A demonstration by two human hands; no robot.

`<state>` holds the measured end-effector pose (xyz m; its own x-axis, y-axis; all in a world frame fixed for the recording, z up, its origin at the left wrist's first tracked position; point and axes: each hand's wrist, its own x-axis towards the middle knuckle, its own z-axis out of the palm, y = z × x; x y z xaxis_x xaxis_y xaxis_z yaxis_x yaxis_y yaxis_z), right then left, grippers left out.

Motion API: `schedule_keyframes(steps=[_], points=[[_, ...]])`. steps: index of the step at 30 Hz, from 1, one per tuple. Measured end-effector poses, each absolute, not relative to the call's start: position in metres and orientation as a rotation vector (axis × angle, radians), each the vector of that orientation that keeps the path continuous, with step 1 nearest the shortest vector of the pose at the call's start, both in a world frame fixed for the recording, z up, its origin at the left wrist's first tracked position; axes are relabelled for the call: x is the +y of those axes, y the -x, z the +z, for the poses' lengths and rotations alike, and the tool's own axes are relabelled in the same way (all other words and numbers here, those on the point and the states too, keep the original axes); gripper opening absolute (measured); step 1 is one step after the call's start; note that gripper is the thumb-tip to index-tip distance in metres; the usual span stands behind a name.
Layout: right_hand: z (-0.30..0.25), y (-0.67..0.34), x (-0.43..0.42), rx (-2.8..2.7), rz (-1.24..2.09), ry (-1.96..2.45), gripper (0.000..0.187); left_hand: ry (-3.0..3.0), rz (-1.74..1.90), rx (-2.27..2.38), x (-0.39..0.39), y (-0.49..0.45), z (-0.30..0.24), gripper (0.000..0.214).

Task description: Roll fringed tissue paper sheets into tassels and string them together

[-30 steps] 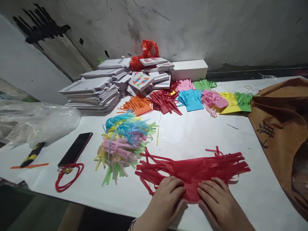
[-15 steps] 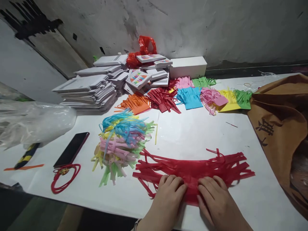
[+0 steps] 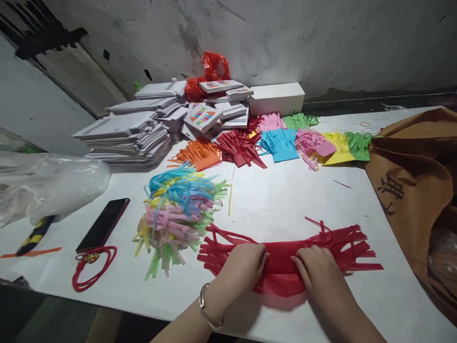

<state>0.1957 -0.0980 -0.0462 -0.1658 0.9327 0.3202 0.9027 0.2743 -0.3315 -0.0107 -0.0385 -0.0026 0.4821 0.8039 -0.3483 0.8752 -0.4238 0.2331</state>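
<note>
The red fringed tissue paper [image 3: 282, 250] lies across the lower centre of the frame, its strips spread to both sides. The left hand [image 3: 246, 262] and the right hand [image 3: 316, 262] are drawn in narrow on its uncut middle, each pinching paper; that spacing would keep the band between them straight while the strips lie loose. The exact grip is hard to tell, since most fingertips are hidden behind the paper. The near edge bellies out below the hands towards the bottom of the frame.

Close by, left of centre, a pastel fringe heap [image 3: 182, 214] sits just beside the red strips — near enough to reach easily. In the upper middle, the orange fringe bundle [image 3: 200, 155], blue fringe bundle [image 3: 280, 145] and yellow fringe bundle [image 3: 337, 150] are laid out in a row by colour, probably so each shade is simple to pick out. At lower left the phone [image 3: 103, 224] and its red cord [image 3: 94, 271] rest well apart from the hands — likely to stay out of their way.
</note>
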Motion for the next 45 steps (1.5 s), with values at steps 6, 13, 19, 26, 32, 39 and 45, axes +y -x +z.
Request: schedule_keyframes(steps=[6,13,19,26,32,39,45], points=[[-0.044,-0.197,-0.074,-2.136,-0.027,1.735,0.027,-2.371,-0.331,1.498,-0.019,0.004,-0.003,0.033],[-0.038,-0.190,-0.087,-2.321,-0.102,1.186,0.030,-2.388,-0.336,1.498,-0.017,0.004,-0.008,0.029],[-0.058,-0.189,-0.094,-2.301,-0.113,1.149,0.033,-2.445,-0.213,1.545,-0.023,0.009,0.003,0.014],[-0.047,-0.188,-0.096,-2.181,0.119,1.252,0.024,-2.827,0.124,1.023,-0.053,0.015,-0.020,0.004],[-0.050,-0.190,-0.103,-2.258,-0.124,1.439,0.036,-2.850,0.289,0.982,-0.053,0.024,-0.039,0.006],[-0.056,-0.255,-0.123,-2.177,-0.421,1.786,0.024,-2.809,0.377,0.957,-0.059,0.030,-0.046,0.010],[-0.030,-0.229,-0.132,-2.266,-0.443,1.503,0.040,-2.770,0.478,0.951,-0.063,0.027,-0.045,0.009]])
